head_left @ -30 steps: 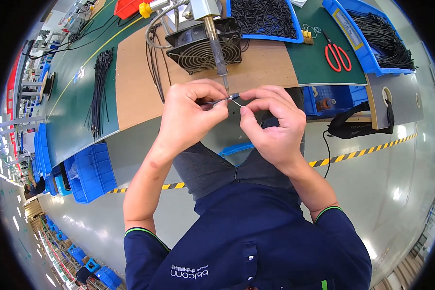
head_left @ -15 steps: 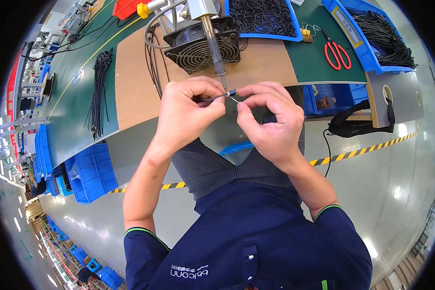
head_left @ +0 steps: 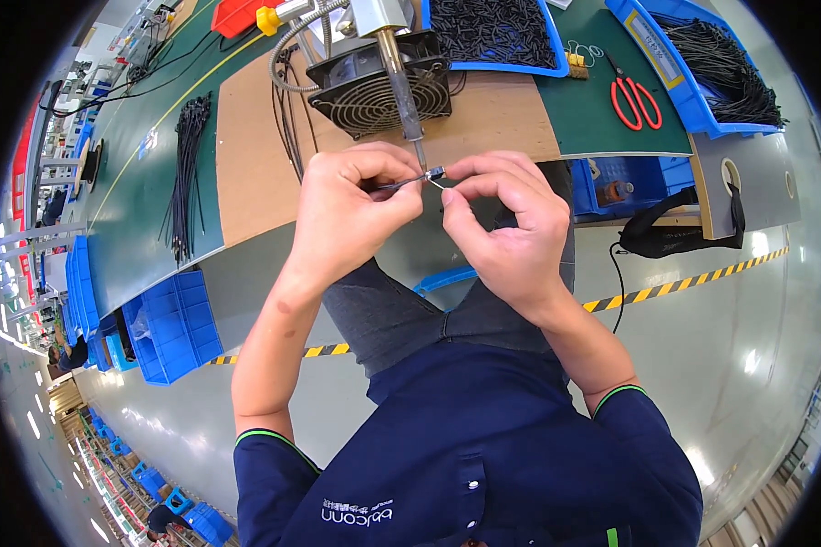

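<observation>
Pinched in my left hand (head_left: 351, 205) is a thin black cable (head_left: 394, 186), whose end meets a small black connector (head_left: 437, 172) with a metal part. My right hand (head_left: 515, 219) has its thumb and a finger closed on a thin silvery wire (head_left: 436, 185) that looks like solder. An upper fingertip of that hand touches or nearly touches the connector. Right above this spot, the tip of a mounted soldering iron (head_left: 404, 100) points down at the joint; whether it touches cannot be made out. My fingers partly hide the cable and connector.
Behind the iron stands a black fan (head_left: 374, 102). Blue bins hold small black parts (head_left: 497, 32) and black cables (head_left: 721, 68). Red-handled scissors (head_left: 637, 102) and a small brush (head_left: 577, 66) lie at right. A black cable bundle (head_left: 187, 173) rests on the green mat at left.
Both hands, with the cable, connector and wire, appear very slightly further left. The grips look the same.
</observation>
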`<control>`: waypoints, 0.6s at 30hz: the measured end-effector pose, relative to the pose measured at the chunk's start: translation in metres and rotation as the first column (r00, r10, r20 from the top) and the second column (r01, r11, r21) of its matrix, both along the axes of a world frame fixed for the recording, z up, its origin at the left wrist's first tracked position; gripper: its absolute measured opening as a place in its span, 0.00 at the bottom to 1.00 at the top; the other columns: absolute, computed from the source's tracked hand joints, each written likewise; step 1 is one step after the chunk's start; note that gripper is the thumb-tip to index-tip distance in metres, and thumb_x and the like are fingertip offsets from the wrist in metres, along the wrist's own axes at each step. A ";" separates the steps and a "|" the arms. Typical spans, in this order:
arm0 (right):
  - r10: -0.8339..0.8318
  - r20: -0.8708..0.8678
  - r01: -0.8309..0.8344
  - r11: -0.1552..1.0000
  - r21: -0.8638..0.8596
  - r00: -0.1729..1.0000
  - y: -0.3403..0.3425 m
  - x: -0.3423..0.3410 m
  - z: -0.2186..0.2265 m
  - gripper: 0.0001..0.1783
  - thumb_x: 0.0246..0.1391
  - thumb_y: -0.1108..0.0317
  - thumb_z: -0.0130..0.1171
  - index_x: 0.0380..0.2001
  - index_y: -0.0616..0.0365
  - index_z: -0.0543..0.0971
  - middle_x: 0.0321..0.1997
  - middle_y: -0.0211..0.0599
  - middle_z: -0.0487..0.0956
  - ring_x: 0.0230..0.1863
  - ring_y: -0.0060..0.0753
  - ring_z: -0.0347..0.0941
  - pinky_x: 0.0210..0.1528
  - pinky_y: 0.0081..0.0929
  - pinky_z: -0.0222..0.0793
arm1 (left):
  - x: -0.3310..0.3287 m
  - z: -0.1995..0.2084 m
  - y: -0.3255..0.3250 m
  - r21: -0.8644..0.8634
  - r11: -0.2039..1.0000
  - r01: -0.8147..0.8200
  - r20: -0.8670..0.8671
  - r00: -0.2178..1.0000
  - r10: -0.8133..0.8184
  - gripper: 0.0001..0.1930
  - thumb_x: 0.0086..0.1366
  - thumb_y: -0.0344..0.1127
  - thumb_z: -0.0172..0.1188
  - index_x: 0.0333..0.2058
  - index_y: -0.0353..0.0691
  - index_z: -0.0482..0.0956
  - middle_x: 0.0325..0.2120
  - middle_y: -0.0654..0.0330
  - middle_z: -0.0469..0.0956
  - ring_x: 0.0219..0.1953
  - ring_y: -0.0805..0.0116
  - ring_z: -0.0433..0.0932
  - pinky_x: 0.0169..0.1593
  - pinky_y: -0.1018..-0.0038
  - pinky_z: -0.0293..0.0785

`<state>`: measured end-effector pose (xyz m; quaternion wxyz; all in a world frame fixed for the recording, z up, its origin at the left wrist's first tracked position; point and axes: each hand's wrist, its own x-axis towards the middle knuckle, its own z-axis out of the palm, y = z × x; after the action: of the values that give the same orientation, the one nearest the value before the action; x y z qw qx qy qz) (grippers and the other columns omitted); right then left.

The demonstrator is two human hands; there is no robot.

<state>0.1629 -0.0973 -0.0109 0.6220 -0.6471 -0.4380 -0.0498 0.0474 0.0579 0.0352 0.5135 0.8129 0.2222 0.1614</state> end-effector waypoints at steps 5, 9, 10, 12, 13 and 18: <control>0.008 -0.029 -0.009 1.000 -0.028 1.000 -0.002 -0.001 -0.001 0.05 0.48 0.80 0.72 0.28 0.62 0.86 0.39 0.38 0.89 0.46 0.38 0.84 0.50 0.33 0.78 | 0.000 0.002 0.000 0.007 1.000 0.003 -0.010 1.000 -0.003 0.07 0.58 0.25 0.68 0.33 0.26 0.88 0.32 0.59 0.87 0.29 0.80 0.79 0.33 0.80 0.75; 0.014 -0.030 -0.015 1.000 -0.024 0.999 -0.002 -0.001 -0.002 0.05 0.48 0.80 0.72 0.28 0.62 0.86 0.39 0.38 0.89 0.45 0.38 0.84 0.49 0.33 0.78 | 0.000 0.002 0.000 0.005 1.000 0.011 0.001 1.000 -0.011 0.07 0.58 0.25 0.67 0.33 0.26 0.88 0.32 0.59 0.87 0.29 0.80 0.79 0.33 0.80 0.75; 0.019 -0.031 -0.020 1.000 -0.023 0.999 -0.002 -0.001 -0.002 0.05 0.48 0.80 0.72 0.28 0.62 0.86 0.39 0.38 0.89 0.45 0.39 0.84 0.49 0.33 0.78 | 0.000 0.003 0.000 0.005 1.000 0.013 -0.005 1.000 -0.013 0.07 0.58 0.25 0.67 0.33 0.26 0.88 0.32 0.59 0.87 0.30 0.80 0.79 0.33 0.80 0.75; 0.013 -0.018 -0.013 1.000 -0.007 1.000 0.000 -0.001 -0.001 0.06 0.46 0.81 0.73 0.27 0.62 0.84 0.38 0.39 0.89 0.44 0.41 0.84 0.46 0.34 0.78 | 0.000 0.002 0.000 -0.002 1.000 0.012 0.004 1.000 -0.012 0.07 0.58 0.25 0.67 0.33 0.26 0.88 0.32 0.59 0.87 0.30 0.80 0.79 0.33 0.80 0.75; 0.006 -0.005 -0.006 1.000 0.009 1.000 0.000 0.000 -0.001 0.07 0.45 0.81 0.73 0.26 0.62 0.83 0.36 0.39 0.88 0.42 0.43 0.84 0.44 0.36 0.79 | 0.000 0.001 0.000 -0.009 1.000 0.011 0.013 1.000 -0.011 0.06 0.58 0.24 0.67 0.33 0.26 0.87 0.32 0.59 0.87 0.30 0.80 0.79 0.34 0.80 0.75; 0.010 -0.005 -0.010 1.000 0.001 1.000 -0.002 -0.001 -0.001 0.07 0.44 0.81 0.73 0.26 0.61 0.83 0.37 0.40 0.88 0.43 0.44 0.84 0.44 0.35 0.79 | -0.001 0.000 -0.002 -0.001 1.000 0.004 -0.008 1.000 -0.004 0.06 0.58 0.24 0.67 0.33 0.26 0.87 0.33 0.59 0.88 0.30 0.80 0.79 0.34 0.80 0.75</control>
<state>0.1615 -0.0992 -0.0119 0.6237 -0.6446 -0.4399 -0.0453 0.0461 0.0557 0.0355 0.5134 0.8138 0.2226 0.1569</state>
